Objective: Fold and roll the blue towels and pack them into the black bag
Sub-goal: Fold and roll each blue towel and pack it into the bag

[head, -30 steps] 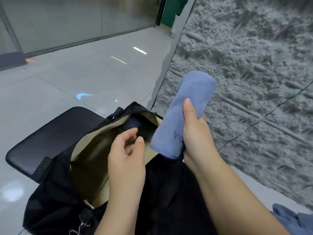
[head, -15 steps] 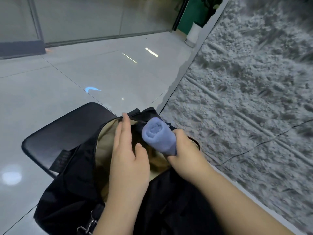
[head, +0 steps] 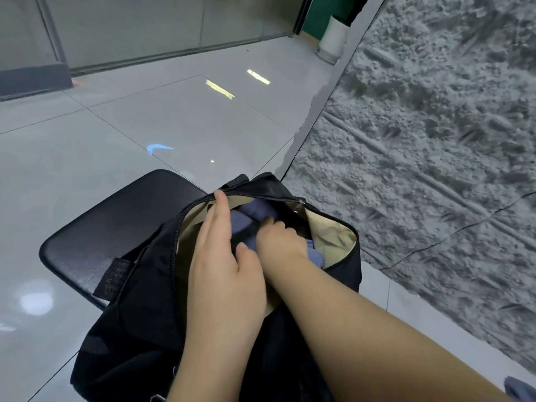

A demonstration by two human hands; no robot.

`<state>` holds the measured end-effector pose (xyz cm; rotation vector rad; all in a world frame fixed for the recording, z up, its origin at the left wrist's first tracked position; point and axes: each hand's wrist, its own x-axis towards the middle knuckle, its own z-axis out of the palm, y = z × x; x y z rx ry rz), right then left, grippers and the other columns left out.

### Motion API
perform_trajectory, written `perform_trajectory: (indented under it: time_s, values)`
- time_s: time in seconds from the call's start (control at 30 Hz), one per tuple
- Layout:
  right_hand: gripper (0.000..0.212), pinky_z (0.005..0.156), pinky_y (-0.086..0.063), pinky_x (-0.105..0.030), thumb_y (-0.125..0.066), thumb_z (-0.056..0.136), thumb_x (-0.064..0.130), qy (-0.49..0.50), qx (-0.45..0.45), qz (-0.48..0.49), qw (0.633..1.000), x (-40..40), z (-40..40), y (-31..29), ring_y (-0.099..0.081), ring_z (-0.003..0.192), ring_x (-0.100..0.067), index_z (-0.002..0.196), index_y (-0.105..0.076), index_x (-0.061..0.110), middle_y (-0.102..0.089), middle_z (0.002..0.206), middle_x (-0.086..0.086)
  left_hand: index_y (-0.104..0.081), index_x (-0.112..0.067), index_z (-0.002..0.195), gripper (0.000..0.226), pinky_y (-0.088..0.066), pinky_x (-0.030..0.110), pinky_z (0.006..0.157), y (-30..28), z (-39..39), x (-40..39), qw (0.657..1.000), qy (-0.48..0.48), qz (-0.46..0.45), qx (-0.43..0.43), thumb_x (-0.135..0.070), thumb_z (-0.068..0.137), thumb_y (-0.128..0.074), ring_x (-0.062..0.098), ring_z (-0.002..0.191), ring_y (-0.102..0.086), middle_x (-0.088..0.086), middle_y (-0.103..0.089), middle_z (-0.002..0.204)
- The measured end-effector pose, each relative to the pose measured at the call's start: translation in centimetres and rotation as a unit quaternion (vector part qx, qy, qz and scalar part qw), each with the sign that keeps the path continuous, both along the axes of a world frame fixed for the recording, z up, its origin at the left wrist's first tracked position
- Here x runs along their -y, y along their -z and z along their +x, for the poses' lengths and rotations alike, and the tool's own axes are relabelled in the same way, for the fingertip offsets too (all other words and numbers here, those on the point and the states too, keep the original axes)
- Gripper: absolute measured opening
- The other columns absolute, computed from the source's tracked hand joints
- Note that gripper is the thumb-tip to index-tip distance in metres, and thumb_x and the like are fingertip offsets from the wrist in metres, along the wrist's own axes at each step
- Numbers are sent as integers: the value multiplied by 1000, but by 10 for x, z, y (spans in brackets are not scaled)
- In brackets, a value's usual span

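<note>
Item: black bag (head: 139, 329), unzipped, standing on a dark padded stool (head: 95, 236) that serves as its tabletop; we take the bag as our landmark. Its pale lining (head: 330, 236) shows along the far and right inner walls, so the mouth gapes enough for packing. Left hand (head: 223, 274): laid over the bag's near-left rim, fingers straight and reaching to the zipper edge at the far side, grip wide and holding nothing; we judge it is there to keep the opening spread and the soft wall from folding in. Right hand (head: 278, 236): plunged into the bag's mouth, fingers bent downward onto blue towels (head: 255, 213) lying inside against the far wall; whether its grip closes round a roll or merely presses it down we cannot tell, the fingertips being hidden and blurred. More blue cloth shows inside the bag just right of the wrist. We read this as seating a roll snugly so that room remains. A further scrap of blue fabric (head: 519, 387) lies well right of the bag, at the frame's lower corner, perhaps awaiting its turn. Beyond the bag: glossy floor tiles (head: 116, 134), and a grey textured wall (head: 435, 140) to its right.
</note>
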<state>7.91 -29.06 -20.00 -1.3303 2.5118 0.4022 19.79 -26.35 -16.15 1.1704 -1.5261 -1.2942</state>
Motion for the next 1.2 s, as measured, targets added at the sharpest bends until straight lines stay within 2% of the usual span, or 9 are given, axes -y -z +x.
perform_trajectory:
  time_s: [0.1,0.23,0.27,0.37,0.43,0.6,0.73,0.9,1.2]
  values:
    - [62,102,-33,-44,-50,94,23,42,41,5,998,9,-1,9,-36,131,-35,142,-18,0,-35,141,-19,-19,-37,146,71,-21,14,108,-3,2,0,1000,10,7,-9,1,91,-43,-13,132,-24,-28,-26,147]
    - [67,102,-33,-42,-54,90,31,93,73,-21,993,12,-4,17,-36,130,-34,140,-18,4,-37,139,-17,-23,-38,145,71,-29,32,113,-1,2,1,1000,9,16,-25,1,89,-43,5,134,-36,-18,-36,147]
    - [67,102,-33,-42,-54,89,32,99,79,-26,992,12,-4,19,-36,130,-33,139,-19,4,-38,139,-17,-25,-39,145,71,-29,32,113,-1,2,1,999,5,25,-35,0,88,-43,4,134,-36,-16,-38,146]
    - [64,100,-34,-40,-54,89,33,92,82,-38,992,12,-4,21,-37,129,-33,136,-21,5,-38,137,-16,-27,-40,143,70,-24,19,111,-1,3,2,997,-5,43,-59,1,89,-44,-16,129,-28,-25,-36,144]
    - [60,97,-35,-40,-54,89,31,70,66,-57,994,10,-4,23,-39,126,-33,133,-23,5,-37,136,-16,-27,-41,143,69,-23,15,108,-1,3,3,997,-4,47,-64,0,89,-44,-19,127,-28,-28,-35,143]
    - [40,83,-35,-38,-44,93,20,-47,-79,-107,990,4,-5,22,-38,116,-32,129,-30,7,-35,132,-15,-26,-42,143,69,-25,10,102,0,1,2,996,-7,56,-73,-2,89,-45,-22,124,-28,-30,-35,142]
    - [40,82,-40,-37,-41,95,13,-78,-70,-79,991,5,-5,21,-38,118,-33,133,-32,4,-36,132,-17,-25,-45,142,69,-25,14,106,-1,1,1,995,-5,59,-76,-4,90,-45,-22,126,-27,-32,-33,142]
    - [41,85,-40,-35,-41,96,17,-90,-92,-41,991,5,-5,29,-39,116,-33,133,-35,0,-38,132,-19,-25,-44,143,69,-25,19,111,-1,1,0,996,-4,53,-78,-4,89,-45,-20,127,-26,-30,-32,144]
    - [41,89,-40,-35,-43,95,19,-99,-99,-43,989,2,-6,28,-39,116,-30,133,-37,3,-38,130,-17,-23,-44,143,71,-29,30,113,1,-3,-1,996,3,37,-79,-3,89,-45,-14,131,-27,-27,-31,146]
